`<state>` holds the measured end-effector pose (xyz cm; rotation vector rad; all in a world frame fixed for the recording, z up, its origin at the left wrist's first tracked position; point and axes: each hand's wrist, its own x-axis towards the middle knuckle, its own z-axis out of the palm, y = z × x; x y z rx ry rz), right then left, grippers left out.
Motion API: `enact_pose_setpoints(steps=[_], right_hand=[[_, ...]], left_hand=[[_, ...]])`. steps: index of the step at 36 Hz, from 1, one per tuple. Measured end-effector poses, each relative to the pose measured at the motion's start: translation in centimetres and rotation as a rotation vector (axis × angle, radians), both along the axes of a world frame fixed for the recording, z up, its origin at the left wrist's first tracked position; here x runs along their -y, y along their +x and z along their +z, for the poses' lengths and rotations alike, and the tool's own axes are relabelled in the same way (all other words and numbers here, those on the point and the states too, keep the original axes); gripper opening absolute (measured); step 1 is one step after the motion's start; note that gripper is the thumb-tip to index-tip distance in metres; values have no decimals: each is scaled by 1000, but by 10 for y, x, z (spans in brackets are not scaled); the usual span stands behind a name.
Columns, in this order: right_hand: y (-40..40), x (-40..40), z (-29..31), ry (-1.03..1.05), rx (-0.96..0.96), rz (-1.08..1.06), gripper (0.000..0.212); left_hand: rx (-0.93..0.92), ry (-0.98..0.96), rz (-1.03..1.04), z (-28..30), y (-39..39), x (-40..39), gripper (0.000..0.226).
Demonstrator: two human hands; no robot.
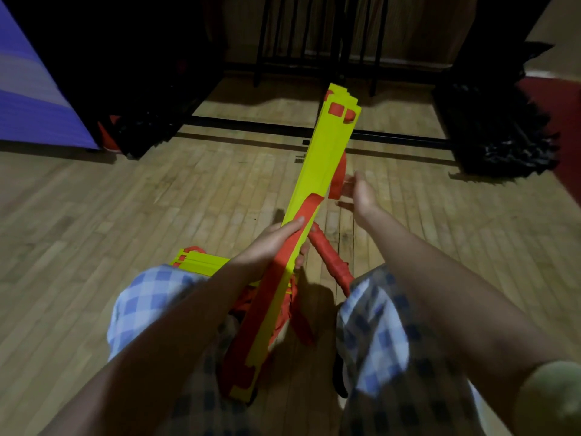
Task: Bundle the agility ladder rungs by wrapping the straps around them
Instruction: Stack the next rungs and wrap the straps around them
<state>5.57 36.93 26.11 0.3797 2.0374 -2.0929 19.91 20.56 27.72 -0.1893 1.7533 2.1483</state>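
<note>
One stack of yellow-green ladder rungs (317,171) runs up the middle of the head view, its near end low between the person's knees and its far end tipped away over the wooden floor (125,215). An orange strap (306,212) crosses the face of the stack at a slant just above the left hand (270,243), and more strap runs down the left edge of the stack toward its near end.

The left hand grips the stack about midway along, thumb laid across the top face on the strap and fingers curled round underneath (their tips show at the right edge). The right hand (358,196) is just to the right of the stack, a little farther from the camera than the left, blurred; its fingers look straight and spread beside an orange loop of strap (338,184) at the stack's right edge, and I cannot tell whether they hold it or only touch it.

A twisted length of orange strap (330,262) hangs from under the stack toward the right knee. A second group of yellow-green rungs (201,262) lies behind the left knee. Both legs wear blue checked cloth (151,297).
</note>
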Motion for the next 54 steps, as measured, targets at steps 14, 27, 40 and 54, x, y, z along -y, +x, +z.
enact_pose_setpoints(steps=[14,27,40,54], right_hand=[[-40,12,-18,-315,-10,-54,46],[-83,15,-30,-152,-66,-240,38],[-116,32,-8,-371,-41,-13,43],[-63,31,-18,80,-138,352,28]], left_hand=[[127,43,-141,-15,-10,-13,49],[197,194,-108,-14,-24,3,43],[227,401,-153,-11,-36,3,46],[132,250,201,-27,-62,13,34]])
